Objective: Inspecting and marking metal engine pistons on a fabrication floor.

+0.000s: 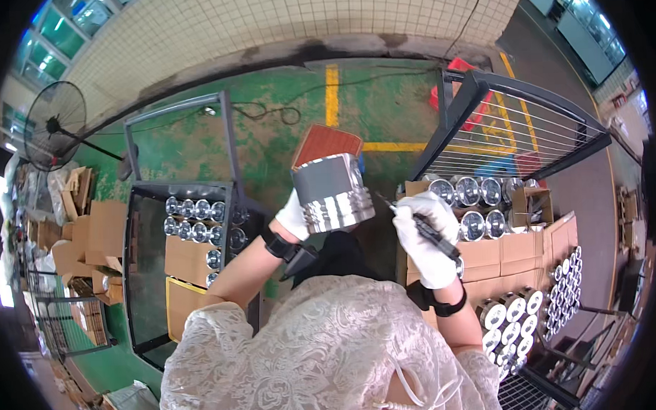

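Gloved in white, my left hand (292, 216) grips a large engine piston (332, 192) from its left side and holds it up in front of me. The piston has a dark grey coated skirt and shiny ring grooves, which face toward me. My right hand (425, 234), also in a white glove, is closed around a dark pen-shaped tool (436, 236) with a thin tip. That tip points at the piston's right side, with a small gap between them. My left fingers are mostly hidden behind the piston.
Left of me, a dark metal cart (181, 188) carries rows of pistons on cardboard. More pistons (470, 191) and a small cardboard box (532, 206) stand on the right-hand cart. A wire rack side (513, 122) rises at its far end. A stool (326, 145) and a fan (54, 126) stand farther off.
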`<state>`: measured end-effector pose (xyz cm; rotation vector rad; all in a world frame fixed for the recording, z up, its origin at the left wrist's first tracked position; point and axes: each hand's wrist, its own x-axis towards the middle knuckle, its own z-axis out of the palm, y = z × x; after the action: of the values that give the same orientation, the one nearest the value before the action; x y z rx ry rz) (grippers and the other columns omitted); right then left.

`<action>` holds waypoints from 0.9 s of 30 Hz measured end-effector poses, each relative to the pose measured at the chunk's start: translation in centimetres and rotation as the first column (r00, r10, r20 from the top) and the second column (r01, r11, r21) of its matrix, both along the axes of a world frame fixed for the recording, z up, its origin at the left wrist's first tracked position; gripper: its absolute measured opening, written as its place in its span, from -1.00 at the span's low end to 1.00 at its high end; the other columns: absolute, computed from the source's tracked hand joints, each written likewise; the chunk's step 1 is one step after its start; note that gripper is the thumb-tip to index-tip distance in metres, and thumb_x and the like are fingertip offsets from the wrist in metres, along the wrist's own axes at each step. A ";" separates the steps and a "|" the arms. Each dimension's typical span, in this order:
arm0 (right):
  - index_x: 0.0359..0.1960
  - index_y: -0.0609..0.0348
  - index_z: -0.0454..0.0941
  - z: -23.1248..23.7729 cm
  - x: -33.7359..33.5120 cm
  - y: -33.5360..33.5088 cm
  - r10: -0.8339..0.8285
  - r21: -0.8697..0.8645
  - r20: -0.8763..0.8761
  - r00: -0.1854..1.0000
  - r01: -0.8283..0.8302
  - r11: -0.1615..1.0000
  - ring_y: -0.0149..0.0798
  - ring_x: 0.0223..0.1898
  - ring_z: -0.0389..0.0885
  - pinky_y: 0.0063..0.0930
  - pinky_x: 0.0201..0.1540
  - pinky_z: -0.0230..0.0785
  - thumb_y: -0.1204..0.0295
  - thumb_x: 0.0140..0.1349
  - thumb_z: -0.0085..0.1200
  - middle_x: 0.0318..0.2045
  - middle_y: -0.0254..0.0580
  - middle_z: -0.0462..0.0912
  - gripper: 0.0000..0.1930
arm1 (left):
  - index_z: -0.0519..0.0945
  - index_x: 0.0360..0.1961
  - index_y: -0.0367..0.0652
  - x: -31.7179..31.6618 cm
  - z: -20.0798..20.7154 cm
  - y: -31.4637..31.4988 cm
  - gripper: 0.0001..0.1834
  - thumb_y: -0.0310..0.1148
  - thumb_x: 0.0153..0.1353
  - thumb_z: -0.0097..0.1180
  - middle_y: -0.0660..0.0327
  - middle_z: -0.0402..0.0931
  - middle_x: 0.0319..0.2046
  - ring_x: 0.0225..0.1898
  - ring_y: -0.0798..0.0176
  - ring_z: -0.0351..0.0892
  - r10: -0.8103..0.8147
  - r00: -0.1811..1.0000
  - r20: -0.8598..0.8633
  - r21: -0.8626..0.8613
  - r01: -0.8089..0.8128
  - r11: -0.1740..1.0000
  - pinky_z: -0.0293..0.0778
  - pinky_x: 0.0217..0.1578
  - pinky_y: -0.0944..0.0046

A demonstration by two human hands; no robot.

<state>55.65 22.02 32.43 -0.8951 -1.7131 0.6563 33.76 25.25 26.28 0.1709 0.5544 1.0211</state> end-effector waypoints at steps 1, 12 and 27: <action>-0.35 0.07 0.55 -0.2 -0.8 1.3 -0.005 0.058 0.028 1.000 0.004 0.998 -0.15 -0.42 0.61 -0.35 -0.32 0.44 0.56 0.09 0.27 -0.45 -0.23 0.62 -0.85 | 0.47 -0.06 -0.14 -1.2 -0.9 1.7 -0.65 -0.13 0.25 0.00 0.22 0.52 -0.16 -0.13 0.19 0.55 -0.031 0.997 -0.075 0.218 0.047 0.975 0.47 -0.09 0.11; -0.25 -0.04 0.52 0.0 -5.7 13.2 -0.051 0.137 0.235 0.971 0.019 0.990 -0.17 -0.42 0.62 -0.31 -0.41 0.44 0.44 0.02 0.37 -0.37 -0.34 0.61 -0.71 | 0.41 0.18 -0.30 -4.4 -3.8 16.4 -0.54 -0.18 0.45 -0.20 0.08 0.55 0.03 0.01 0.14 0.61 -0.152 0.987 0.050 0.140 0.143 0.980 0.56 0.05 0.09; -0.50 0.09 0.61 -2.8 0.7 10.2 -0.404 -0.316 0.377 0.833 0.526 0.790 -0.07 -0.58 0.56 -0.24 -0.49 0.39 0.47 0.03 0.29 -0.62 -0.15 0.58 -0.92 | 0.52 0.10 -0.01 -6.3 -21.9 27.1 -0.43 0.09 0.43 -0.41 0.17 0.57 0.04 0.09 0.08 0.54 -0.246 0.969 0.025 -0.332 0.240 0.912 0.41 0.19 0.03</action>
<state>56.38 32.17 29.66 -1.7314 -1.5236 0.5635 27.43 52.37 4.35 -0.0513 0.6954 0.6709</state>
